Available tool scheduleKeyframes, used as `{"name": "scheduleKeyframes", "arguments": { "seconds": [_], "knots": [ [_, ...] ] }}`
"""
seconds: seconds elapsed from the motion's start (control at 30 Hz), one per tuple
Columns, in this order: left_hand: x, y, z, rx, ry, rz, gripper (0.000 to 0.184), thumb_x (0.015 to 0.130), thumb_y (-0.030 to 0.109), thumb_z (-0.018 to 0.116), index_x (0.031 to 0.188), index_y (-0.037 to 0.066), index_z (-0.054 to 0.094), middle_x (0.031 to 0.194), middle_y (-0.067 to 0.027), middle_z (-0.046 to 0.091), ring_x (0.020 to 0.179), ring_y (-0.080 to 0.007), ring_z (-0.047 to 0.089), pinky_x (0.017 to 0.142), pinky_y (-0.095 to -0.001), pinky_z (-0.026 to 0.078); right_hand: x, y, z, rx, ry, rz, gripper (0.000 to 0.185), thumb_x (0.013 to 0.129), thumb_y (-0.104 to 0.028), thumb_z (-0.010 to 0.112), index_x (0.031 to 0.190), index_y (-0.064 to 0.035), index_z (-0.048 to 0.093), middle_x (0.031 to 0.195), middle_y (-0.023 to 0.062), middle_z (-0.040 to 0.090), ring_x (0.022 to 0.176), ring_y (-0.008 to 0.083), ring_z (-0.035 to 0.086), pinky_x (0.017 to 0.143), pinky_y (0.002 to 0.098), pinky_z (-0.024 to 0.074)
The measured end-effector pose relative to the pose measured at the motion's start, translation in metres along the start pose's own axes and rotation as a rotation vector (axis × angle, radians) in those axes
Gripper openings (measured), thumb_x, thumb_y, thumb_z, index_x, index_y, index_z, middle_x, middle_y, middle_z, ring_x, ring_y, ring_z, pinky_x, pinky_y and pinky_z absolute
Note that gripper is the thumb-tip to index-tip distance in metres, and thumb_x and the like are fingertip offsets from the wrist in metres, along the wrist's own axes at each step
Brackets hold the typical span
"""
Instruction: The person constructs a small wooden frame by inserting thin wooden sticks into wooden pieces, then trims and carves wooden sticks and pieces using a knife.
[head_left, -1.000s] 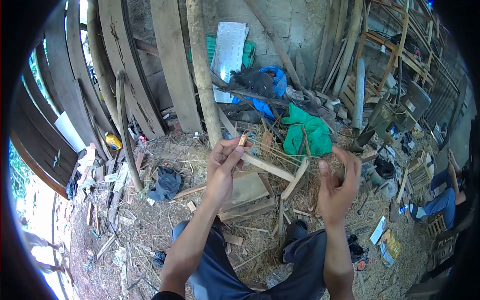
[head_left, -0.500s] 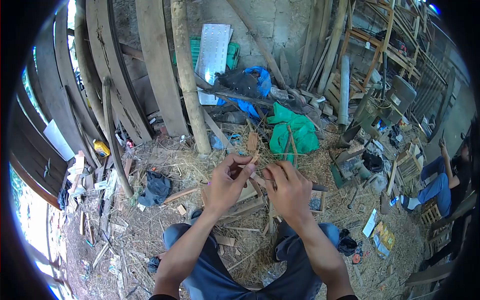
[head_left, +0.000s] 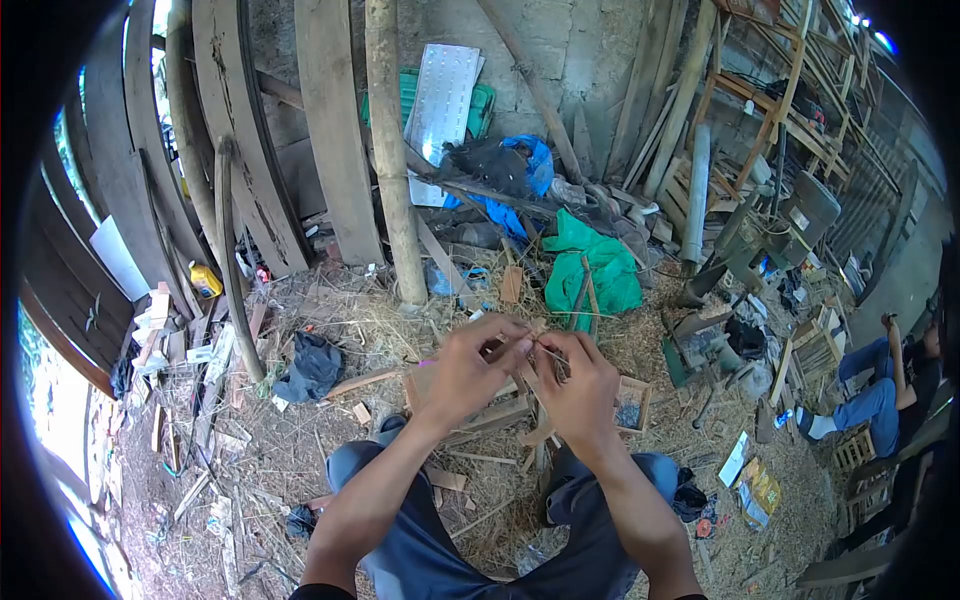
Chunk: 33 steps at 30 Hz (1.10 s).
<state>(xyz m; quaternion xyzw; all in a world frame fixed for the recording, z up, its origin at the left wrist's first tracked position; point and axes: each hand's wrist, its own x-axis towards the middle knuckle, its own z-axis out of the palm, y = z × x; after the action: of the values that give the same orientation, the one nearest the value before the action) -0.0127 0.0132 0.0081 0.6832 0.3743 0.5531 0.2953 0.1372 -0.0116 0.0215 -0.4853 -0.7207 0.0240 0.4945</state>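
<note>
My left hand (head_left: 470, 368) is closed in a pinch on a small light-coloured piece of wood (head_left: 538, 327), mostly hidden by the fingers. Close against it, my right hand (head_left: 582, 388) has thumb and fingertips pressed together at the same spot; what they grip is too small to make out. Both hands are above the ground in front of my knees. Below them lie several wooden boards (head_left: 492, 420). Just right of my right hand is a small wooden box (head_left: 641, 392) with small grey bits inside.
A wooden post (head_left: 397, 180) stands ahead, with a green plastic bag (head_left: 590, 268) to its right. A black bag (head_left: 312, 368) lies at left. Machinery (head_left: 715, 345) stands at right, near a seated person (head_left: 880, 390). Wood scraps and shavings cover the ground.
My right hand has moved up and left, so its fingertips meet those of my left hand at the wooden piece. The left hand has turned slightly, and the view has shifted a little.
</note>
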Motion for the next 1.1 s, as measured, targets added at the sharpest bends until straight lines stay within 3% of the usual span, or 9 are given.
{"name": "scheduleKeyframes", "arguments": {
  "seconds": [0.27,0.37,0.47,0.6,0.73,0.93,1.0,1.03,1.1],
  "knots": [
    [-0.001,0.005,-0.001,0.019,-0.055,-0.245,0.018,0.087,0.008,0.067,0.103,0.001,0.065,0.084,-0.0057,0.068,0.07,-0.0086,0.064,0.064,-0.0256,0.049,-0.001,0.006,0.003,0.091,-0.035,0.089,0.014,0.077,-0.005,0.072,0.088,-0.0028,0.064,0.085,0.0126,0.066,0.075,0.0298,0.067,0.063,0.0346,0.051],
    [0.003,0.002,-0.005,0.028,-0.06,-0.293,0.017,0.086,0.009,0.069,0.102,0.002,0.067,0.086,-0.0063,0.069,0.073,-0.0085,0.064,0.065,-0.0258,0.049,0.002,0.012,0.0,0.159,-0.082,0.022,0.015,0.082,-0.005,0.067,0.095,-0.0019,0.062,0.086,0.0113,0.065,0.07,0.0225,0.065,0.061,0.0312,0.049],
    [0.006,0.005,-0.011,0.001,-0.076,-0.216,0.016,0.085,0.01,0.069,0.1,0.001,0.068,0.088,-0.0073,0.069,0.079,-0.0094,0.064,0.069,-0.0256,0.05,0.012,0.013,-0.019,0.399,-0.143,0.309,0.029,0.089,-0.013,0.063,0.113,0.0001,0.055,0.093,0.0071,0.062,0.063,0.009,0.049,0.058,0.0248,0.0413],
    [0.005,0.012,-0.013,-0.068,-0.164,-0.092,0.015,0.085,0.007,0.069,0.098,0.001,0.069,0.093,-0.0087,0.069,0.087,-0.0118,0.064,0.078,-0.0254,0.051,0.014,0.031,-0.02,0.515,-0.319,0.114,0.039,0.089,-0.013,0.063,0.125,-0.0014,0.054,0.1,0.0051,0.065,0.063,0.0059,0.046,0.058,0.0236,0.0406],
    [0.005,-0.013,-0.01,0.073,-0.169,-0.084,0.016,0.085,0.009,0.069,0.098,0.0,0.068,0.094,-0.0086,0.069,0.086,-0.0128,0.064,0.078,-0.0272,0.051,0.008,0.038,-0.002,0.527,-0.41,0.248,0.031,0.088,-0.014,0.064,0.116,-0.0006,0.061,0.088,0.0064,0.067,0.062,0.0085,0.05,0.059,0.0262,0.0422],
    [0.01,-0.048,-0.007,0.038,-0.072,-0.356,0.018,0.087,0.015,0.066,0.094,-0.001,0.064,0.089,-0.0075,0.067,0.085,-0.0159,0.063,0.077,-0.0326,0.049,0.006,0.067,0.046,0.433,-0.45,0.251,0.025,0.085,-0.016,0.069,0.106,-0.0015,0.066,0.077,0.0132,0.065,0.063,0.0172,0.056,0.064,0.033,0.0452],
    [0.017,-0.064,-0.011,0.453,0.079,0.11,0.017,0.087,0.015,0.066,0.093,0.0,0.064,0.088,-0.0082,0.066,0.085,-0.0161,0.063,0.078,-0.0328,0.048,0.003,0.059,0.047,0.358,-0.505,0.286,0.025,0.085,-0.016,0.068,0.106,-0.0025,0.066,0.075,0.0118,0.065,0.064,0.0167,0.056,0.064,0.0333,0.0447],
    [0.02,-0.066,-0.009,0.449,0.079,0.11,0.017,0.087,0.015,0.066,0.093,0.0,0.064,0.088,-0.0082,0.066,0.085,-0.0161,0.063,0.078,-0.0328,0.048,0.005,0.06,0.05,0.353,-0.505,0.288,0.025,0.085,-0.016,0.068,0.106,-0.0025,0.066,0.075,0.0118,0.065,0.064,0.0167,0.056,0.064,0.0333,0.0447],
    [0.02,-0.067,-0.006,0.214,0.013,-0.278,0.014,0.085,0.014,0.067,0.091,0.001,0.067,0.078,-0.0113,0.067,0.074,-0.0196,0.065,0.07,-0.0331,0.051,0.006,0.067,0.06,0.355,-0.562,0.33,0.024,0.085,-0.016,0.068,0.105,-0.0026,0.065,0.078,0.0104,0.067,0.067,0.0161,0.056,0.066,0.0331,0.0448]
  ]
}}
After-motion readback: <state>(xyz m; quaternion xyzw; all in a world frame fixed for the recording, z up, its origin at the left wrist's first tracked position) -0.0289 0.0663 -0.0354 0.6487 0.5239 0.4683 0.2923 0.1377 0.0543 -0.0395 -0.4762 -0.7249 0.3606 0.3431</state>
